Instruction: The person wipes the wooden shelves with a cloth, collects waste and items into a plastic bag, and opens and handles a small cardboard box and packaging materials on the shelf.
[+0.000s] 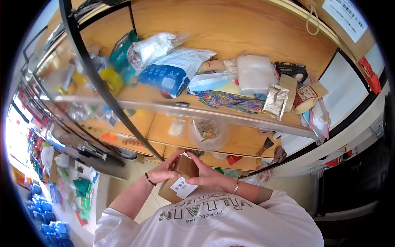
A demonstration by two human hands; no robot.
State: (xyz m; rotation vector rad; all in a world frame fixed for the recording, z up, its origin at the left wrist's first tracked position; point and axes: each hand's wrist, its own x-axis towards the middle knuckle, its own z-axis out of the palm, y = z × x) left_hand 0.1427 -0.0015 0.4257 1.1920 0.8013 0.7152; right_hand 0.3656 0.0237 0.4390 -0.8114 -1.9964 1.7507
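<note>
Close to my chest I hold a brown cardboard box (pixel 187 166) between both hands. On its near side a white label shows printed characters, and a wider cardboard face (pixel 168 192) extends below; whether this is a flap or a second box I cannot tell. My left hand (pixel 166 169), with a dark beaded bracelet at the wrist, is closed along the box's left side. Pressed against the right side is my right hand (pixel 202 171), its thumb by the label. A thin bangle circles that wrist. The undersides of both hands are hidden.
Ahead stands a wooden shelf rack with a metal front edge (pixel 230 116) and a dark upright post (pixel 108 88). Its upper shelf holds a blue-white bag (pixel 173 74), a clear plastic packet (pixel 256 74) and a silver sachet (pixel 275 101). Lower down sits a translucent tub (pixel 209 135).
</note>
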